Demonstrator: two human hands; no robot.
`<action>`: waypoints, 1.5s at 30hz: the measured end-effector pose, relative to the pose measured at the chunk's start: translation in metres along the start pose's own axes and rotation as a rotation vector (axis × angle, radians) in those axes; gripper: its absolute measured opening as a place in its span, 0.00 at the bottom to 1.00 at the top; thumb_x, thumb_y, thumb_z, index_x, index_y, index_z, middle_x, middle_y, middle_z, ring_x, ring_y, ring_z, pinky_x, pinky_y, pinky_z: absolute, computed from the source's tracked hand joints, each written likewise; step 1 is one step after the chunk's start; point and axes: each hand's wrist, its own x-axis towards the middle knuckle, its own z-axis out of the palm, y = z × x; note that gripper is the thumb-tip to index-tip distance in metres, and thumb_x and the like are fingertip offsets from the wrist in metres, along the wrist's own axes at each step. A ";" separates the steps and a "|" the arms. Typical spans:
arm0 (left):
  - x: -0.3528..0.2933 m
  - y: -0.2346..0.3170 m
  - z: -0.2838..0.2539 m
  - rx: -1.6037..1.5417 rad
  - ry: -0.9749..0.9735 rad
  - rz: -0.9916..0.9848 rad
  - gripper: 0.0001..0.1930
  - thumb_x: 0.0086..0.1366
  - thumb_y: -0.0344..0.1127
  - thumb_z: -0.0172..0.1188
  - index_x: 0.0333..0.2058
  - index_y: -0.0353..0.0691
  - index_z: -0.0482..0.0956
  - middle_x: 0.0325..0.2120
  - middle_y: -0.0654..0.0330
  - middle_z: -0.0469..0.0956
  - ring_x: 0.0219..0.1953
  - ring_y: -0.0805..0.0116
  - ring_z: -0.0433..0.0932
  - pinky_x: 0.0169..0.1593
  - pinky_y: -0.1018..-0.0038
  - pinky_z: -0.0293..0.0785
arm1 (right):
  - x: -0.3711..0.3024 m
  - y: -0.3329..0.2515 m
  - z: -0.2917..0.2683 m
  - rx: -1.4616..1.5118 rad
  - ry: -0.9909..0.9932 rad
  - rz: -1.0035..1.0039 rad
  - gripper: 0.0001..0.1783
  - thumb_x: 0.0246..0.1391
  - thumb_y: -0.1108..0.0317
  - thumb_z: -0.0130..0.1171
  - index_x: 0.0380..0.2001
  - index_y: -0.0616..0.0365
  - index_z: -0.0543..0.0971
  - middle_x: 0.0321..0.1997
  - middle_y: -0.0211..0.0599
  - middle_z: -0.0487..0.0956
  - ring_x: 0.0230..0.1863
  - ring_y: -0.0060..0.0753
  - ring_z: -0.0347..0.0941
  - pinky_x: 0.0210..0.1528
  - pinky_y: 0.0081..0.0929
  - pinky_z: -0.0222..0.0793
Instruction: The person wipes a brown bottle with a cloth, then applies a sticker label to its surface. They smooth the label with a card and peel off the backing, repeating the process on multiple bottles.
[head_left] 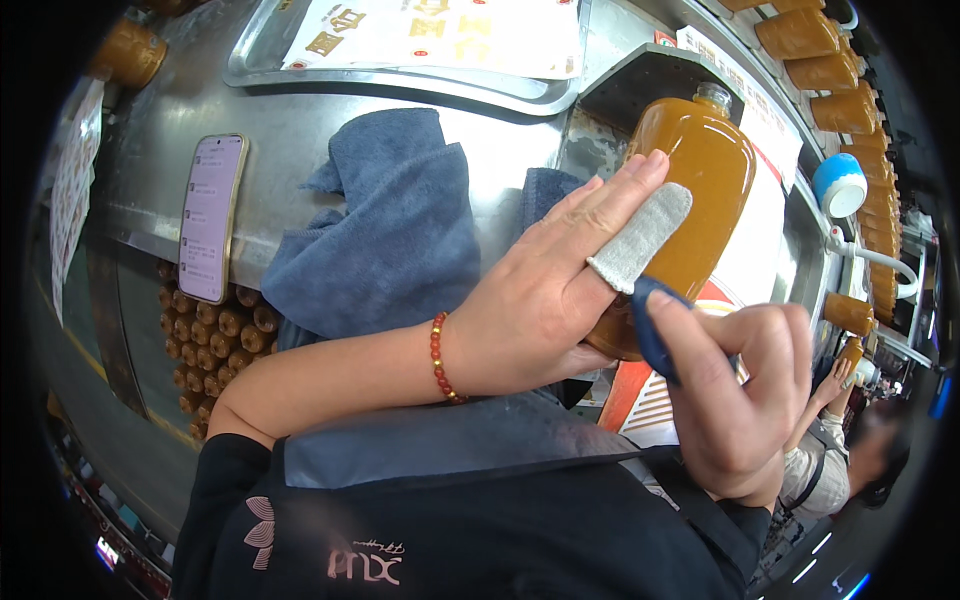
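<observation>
An amber-brown flat bottle with a clear uncapped neck leans at a slant, its neck pointing to the far right. My left hand lies across its near side, fingers stretched along the surface and the thumb low near its base. A grey knitted finger cover sits on one finger of that hand. My right hand is closed, pinching a small dark blue piece of cloth against the lower part of the bottle. Part of that cloth is hidden behind my fingers.
A blue towel and a phone lie on the metal table. Behind stands a metal tray with printed sheets. Several brown bottles are stacked below left; more bottles line the right. Another person works at the right.
</observation>
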 end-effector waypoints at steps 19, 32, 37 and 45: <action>0.001 0.000 -0.012 0.157 -0.164 -0.073 0.53 0.48 0.42 0.78 0.69 0.30 0.59 0.74 0.36 0.44 0.76 0.36 0.46 0.74 0.49 0.52 | -0.028 0.015 0.002 0.473 0.114 0.290 0.18 0.42 0.82 0.69 0.40 0.62 0.86 0.31 0.36 0.77 0.33 0.32 0.74 0.35 0.25 0.68; 0.002 -0.004 -0.001 0.109 -0.117 -0.038 0.62 0.50 0.41 0.82 0.73 0.30 0.45 0.73 0.34 0.47 0.74 0.38 0.53 0.73 0.58 0.55 | -0.057 0.008 0.028 0.467 0.356 0.346 0.23 0.34 0.75 0.69 0.41 0.58 0.88 0.34 0.35 0.81 0.32 0.36 0.75 0.37 0.31 0.71; -0.001 -0.007 -0.003 0.116 -0.112 -0.035 0.62 0.49 0.39 0.82 0.73 0.30 0.45 0.73 0.35 0.46 0.75 0.40 0.52 0.74 0.58 0.54 | -0.052 0.000 0.028 0.351 0.339 0.250 0.22 0.34 0.73 0.68 0.40 0.58 0.87 0.34 0.33 0.80 0.30 0.33 0.74 0.31 0.29 0.69; 0.000 -0.008 -0.001 0.162 -0.120 -0.011 0.64 0.48 0.40 0.82 0.73 0.29 0.45 0.74 0.35 0.45 0.75 0.40 0.51 0.74 0.58 0.53 | -0.053 0.010 0.016 0.335 0.275 0.355 0.21 0.40 0.78 0.72 0.42 0.59 0.85 0.31 0.33 0.77 0.33 0.35 0.73 0.36 0.30 0.69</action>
